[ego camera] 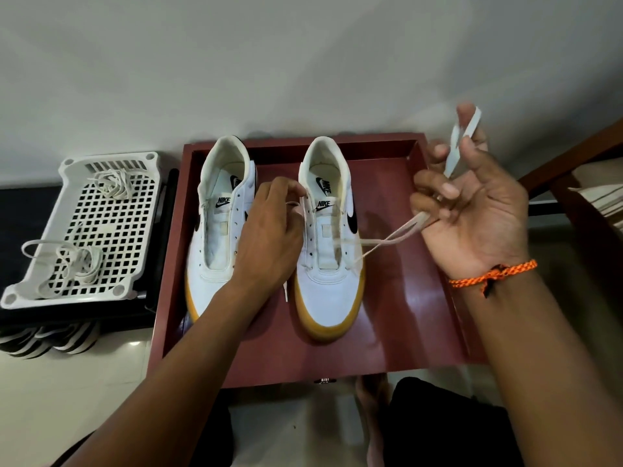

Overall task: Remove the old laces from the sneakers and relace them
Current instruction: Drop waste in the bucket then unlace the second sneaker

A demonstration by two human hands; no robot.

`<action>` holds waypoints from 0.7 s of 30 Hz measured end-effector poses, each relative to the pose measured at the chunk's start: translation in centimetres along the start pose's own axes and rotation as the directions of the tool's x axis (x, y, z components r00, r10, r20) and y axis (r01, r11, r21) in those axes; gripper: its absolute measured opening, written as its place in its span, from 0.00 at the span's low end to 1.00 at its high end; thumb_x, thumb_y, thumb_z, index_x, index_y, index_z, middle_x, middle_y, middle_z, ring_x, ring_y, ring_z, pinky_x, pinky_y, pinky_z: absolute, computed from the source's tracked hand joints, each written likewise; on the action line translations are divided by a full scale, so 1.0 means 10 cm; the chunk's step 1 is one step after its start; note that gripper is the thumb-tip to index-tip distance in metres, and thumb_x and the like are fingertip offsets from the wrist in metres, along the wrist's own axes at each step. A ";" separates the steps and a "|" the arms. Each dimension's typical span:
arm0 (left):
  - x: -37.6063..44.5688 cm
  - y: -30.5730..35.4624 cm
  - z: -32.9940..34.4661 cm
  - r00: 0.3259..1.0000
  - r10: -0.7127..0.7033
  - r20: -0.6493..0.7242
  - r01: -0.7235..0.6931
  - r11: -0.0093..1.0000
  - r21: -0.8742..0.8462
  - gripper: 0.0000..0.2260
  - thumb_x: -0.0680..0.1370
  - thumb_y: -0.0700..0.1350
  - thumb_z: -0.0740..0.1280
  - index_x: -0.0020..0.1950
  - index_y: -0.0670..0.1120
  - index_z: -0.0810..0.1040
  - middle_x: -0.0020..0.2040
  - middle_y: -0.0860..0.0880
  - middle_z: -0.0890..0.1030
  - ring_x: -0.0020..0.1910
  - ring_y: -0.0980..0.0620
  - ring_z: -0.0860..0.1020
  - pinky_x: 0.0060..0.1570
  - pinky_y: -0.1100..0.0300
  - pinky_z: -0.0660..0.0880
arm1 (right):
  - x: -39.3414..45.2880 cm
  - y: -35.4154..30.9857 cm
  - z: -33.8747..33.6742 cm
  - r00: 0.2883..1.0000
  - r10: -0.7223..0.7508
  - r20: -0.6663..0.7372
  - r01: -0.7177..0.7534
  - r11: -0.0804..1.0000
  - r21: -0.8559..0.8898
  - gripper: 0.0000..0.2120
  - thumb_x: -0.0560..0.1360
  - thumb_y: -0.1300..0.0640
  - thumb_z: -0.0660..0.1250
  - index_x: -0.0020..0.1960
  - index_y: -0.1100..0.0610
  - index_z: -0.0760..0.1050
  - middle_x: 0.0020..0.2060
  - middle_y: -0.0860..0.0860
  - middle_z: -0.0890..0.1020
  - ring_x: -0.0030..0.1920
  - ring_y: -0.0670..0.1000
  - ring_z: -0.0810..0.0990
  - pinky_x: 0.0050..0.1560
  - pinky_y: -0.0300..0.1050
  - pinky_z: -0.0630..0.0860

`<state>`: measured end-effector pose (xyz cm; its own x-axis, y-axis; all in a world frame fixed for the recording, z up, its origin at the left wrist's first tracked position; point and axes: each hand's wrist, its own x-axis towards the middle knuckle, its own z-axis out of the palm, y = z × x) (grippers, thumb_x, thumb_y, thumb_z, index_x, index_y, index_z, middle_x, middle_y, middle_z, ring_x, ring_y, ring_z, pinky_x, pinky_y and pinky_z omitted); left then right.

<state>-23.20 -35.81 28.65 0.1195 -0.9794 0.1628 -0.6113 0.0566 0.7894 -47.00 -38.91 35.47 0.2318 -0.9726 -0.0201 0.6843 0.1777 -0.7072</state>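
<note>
Over the right sneaker [328, 237], the lace [387, 239] runs rightward from its eyelets to the right hand [472, 210], fingers curled around it; the left hand [269, 230] pinches its other end at the top eyelets.

Two white sneakers stand side by side, one [220, 230] toward 9 o'clock of the other [328, 237], both in one dark red tray [404, 298]. One white perforated basket [97, 227] sits at 9 o'clock of the tray, with two loose bundles of laces, one [113, 183] at its 12 o'clock end, one [76, 267] at 6 o'clock. One lace [387, 239] runs from the second sneaker. Two hands show, left hand [269, 237] and right hand [472, 214], with one orange wrist cord [492, 274].
</note>
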 end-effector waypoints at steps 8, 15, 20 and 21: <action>-0.02 0.02 -0.09 0.996 0.037 0.086 -0.046 0.994 0.101 0.01 0.84 0.45 0.65 0.54 0.51 0.75 0.50 0.54 0.78 0.46 0.56 0.77 0.46 0.53 0.78 | 0.04 0.03 -0.10 0.981 0.046 -0.188 -0.082 0.979 -0.185 0.12 0.85 0.51 0.61 0.68 0.49 0.69 0.41 0.48 0.76 0.29 0.44 0.67 0.24 0.36 0.60; -0.08 0.11 -0.06 0.979 0.179 0.100 -0.194 0.965 0.174 0.05 0.81 0.44 0.70 0.54 0.54 0.82 0.62 0.50 0.69 0.57 0.52 0.75 0.48 0.54 0.78 | -0.10 0.55 -0.25 0.925 0.124 -0.361 -0.334 -0.191 -0.923 0.08 0.79 0.49 0.71 0.53 0.53 0.83 0.48 0.51 0.85 0.48 0.55 0.83 0.51 0.49 0.81; -0.16 0.19 -0.02 0.938 0.210 0.276 -0.317 0.844 0.434 0.06 0.79 0.46 0.68 0.49 0.51 0.86 0.56 0.50 0.71 0.52 0.45 0.76 0.45 0.46 0.75 | -0.09 0.50 -0.12 0.986 0.163 -0.034 -0.025 -0.059 -0.998 0.35 0.75 0.58 0.76 0.77 0.41 0.69 0.68 0.47 0.75 0.61 0.49 0.78 0.60 0.41 0.77; -0.18 0.22 -0.03 0.932 0.188 0.311 -0.318 0.836 0.447 0.08 0.80 0.47 0.66 0.51 0.51 0.86 0.53 0.51 0.74 0.49 0.45 0.78 0.43 0.48 0.75 | -0.10 0.50 -0.10 0.976 0.216 0.008 0.006 0.009 -1.000 0.41 0.73 0.57 0.79 0.79 0.38 0.65 0.70 0.45 0.72 0.63 0.48 0.77 0.62 0.41 0.76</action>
<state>-24.55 -33.89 30.26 -0.2471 -0.9620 0.1161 -0.8987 0.2723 0.3438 -44.44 -37.17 31.25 0.3793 -0.9101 -0.1670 -0.6835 -0.1540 -0.7135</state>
